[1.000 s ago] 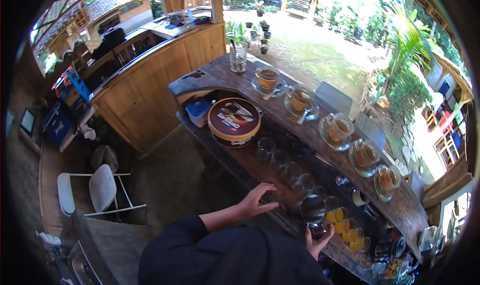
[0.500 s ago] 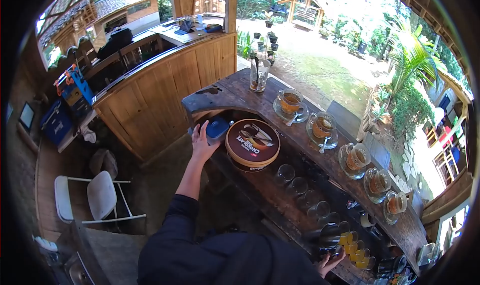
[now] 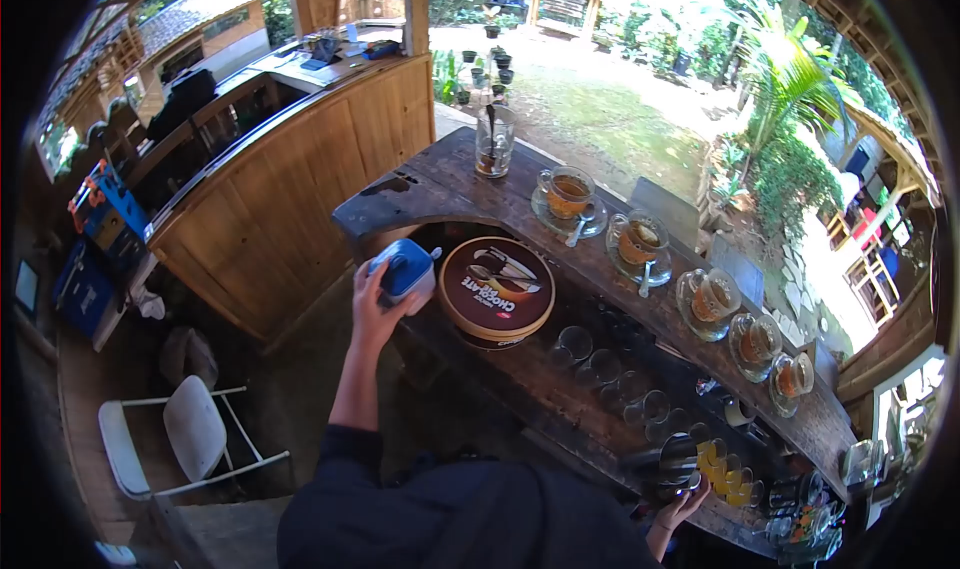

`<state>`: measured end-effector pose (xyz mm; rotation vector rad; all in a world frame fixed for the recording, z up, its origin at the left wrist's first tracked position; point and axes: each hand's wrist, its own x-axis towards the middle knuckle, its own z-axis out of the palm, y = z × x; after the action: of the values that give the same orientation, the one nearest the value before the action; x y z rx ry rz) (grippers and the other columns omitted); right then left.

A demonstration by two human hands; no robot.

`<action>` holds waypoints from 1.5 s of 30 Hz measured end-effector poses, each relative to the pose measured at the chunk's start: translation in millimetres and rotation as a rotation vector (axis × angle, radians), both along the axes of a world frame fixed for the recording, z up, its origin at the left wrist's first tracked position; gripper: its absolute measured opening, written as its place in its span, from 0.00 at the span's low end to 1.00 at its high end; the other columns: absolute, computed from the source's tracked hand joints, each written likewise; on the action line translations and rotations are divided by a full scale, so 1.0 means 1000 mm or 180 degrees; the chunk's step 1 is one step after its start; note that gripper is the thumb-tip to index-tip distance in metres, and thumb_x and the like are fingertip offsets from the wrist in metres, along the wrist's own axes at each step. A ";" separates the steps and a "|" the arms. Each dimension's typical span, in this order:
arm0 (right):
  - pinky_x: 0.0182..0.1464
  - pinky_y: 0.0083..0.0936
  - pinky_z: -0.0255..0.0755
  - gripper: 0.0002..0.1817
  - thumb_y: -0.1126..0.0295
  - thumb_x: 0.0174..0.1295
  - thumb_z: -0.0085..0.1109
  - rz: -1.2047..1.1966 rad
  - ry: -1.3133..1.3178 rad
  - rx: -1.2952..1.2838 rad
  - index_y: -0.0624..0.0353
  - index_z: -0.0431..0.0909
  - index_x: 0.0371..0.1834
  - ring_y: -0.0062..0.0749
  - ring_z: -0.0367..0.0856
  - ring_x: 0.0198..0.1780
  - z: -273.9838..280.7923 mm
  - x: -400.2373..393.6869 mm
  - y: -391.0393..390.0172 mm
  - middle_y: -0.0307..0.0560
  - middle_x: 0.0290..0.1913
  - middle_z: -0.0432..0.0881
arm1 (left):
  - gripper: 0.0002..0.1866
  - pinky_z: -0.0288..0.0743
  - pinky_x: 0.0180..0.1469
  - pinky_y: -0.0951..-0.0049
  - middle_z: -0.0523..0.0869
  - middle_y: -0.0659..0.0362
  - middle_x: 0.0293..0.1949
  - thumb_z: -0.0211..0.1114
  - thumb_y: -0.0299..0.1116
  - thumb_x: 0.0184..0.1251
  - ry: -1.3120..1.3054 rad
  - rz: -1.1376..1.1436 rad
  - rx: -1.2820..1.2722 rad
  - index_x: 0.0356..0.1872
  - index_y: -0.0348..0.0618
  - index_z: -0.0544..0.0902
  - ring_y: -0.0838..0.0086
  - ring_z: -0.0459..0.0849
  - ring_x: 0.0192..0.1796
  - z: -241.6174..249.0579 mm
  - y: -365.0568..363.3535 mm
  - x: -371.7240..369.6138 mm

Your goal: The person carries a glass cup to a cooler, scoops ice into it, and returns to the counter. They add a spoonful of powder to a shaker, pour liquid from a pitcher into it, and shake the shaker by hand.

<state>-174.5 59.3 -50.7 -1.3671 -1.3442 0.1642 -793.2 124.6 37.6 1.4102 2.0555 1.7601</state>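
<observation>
My left hand [image 3: 372,307] grips a small container with a blue lid [image 3: 402,267], lifted and tilted beside a round brown chocolate tin [image 3: 497,287] on the lower shelf. Low on the right, my right hand [image 3: 684,501] has its fingers curled at the base of a dark shiny metal vessel [image 3: 678,453]. What exactly these fingers hold is hard to make out. Close to that hand stand several small glasses of yellow liquid [image 3: 712,461]. Empty clear glasses [image 3: 574,345] line the lower shelf between the tin and the vessel.
Along the raised wooden counter [image 3: 420,184] stand several glass cups of brown drink [image 3: 569,193] on saucers, some with spoons. A tall glass [image 3: 493,141] with dark utensils is at the counter's far end. A white folding chair [image 3: 195,427] stands at left, near a wooden partition [image 3: 300,184].
My left hand has closed on the blue-lidded container and raised it off the shelf toward me. The view has shifted slightly; my right hand stays by the metal vessel.
</observation>
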 end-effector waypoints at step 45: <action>0.46 0.17 0.70 0.33 0.80 0.56 0.60 0.1601 0.2179 -0.1448 0.62 0.55 0.65 0.21 0.73 0.45 0.098 -0.183 0.001 0.42 0.45 0.69 | 0.37 0.60 0.64 0.57 0.61 0.49 0.64 0.74 0.44 0.46 0.0098 -0.3886 -0.1026 0.60 0.52 0.70 0.51 0.61 0.66 0.009 0.004 0.224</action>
<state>-357.6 60.5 47.0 -1.1354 -1.0536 1.2247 -569.1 128.9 46.3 1.8958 0.9182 0.8286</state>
